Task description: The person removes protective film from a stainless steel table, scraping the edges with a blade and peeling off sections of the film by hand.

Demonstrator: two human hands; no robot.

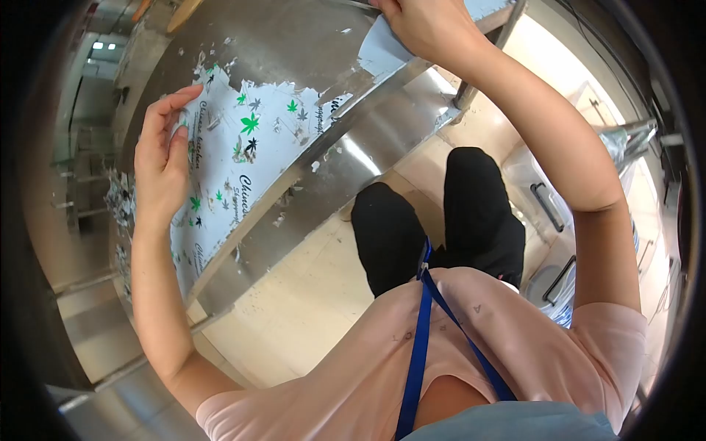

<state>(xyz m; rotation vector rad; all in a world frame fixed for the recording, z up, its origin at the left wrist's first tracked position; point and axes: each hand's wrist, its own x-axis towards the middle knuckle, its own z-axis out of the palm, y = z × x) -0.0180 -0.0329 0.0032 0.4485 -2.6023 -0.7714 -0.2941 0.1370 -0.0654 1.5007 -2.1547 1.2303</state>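
Observation:
A white adhesive film (220, 147) with green and dark leaf prints and the words "Chinese kitchen" covers part of a metal tabletop (287, 44). Its far edge is torn and ragged. My left hand (163, 151) rests at the film's left side, fingers bent, thumb and forefinger apart, nothing visible between them. My right hand (430, 33) is at the top edge of the view, beside a bare white piece of film (384, 50). Its fingers look curled, mostly cut off by the frame. A thin metallic piece shows just left of them; its kind is unclear.
Small torn scraps (213, 62) lie on the tabletop, and more shreds (120, 198) hang at its left side. Below the front edge is a metal lower shelf (346, 165). Clear plastic bins (544, 191) with dark handles stand at the right on the tiled floor (294, 316).

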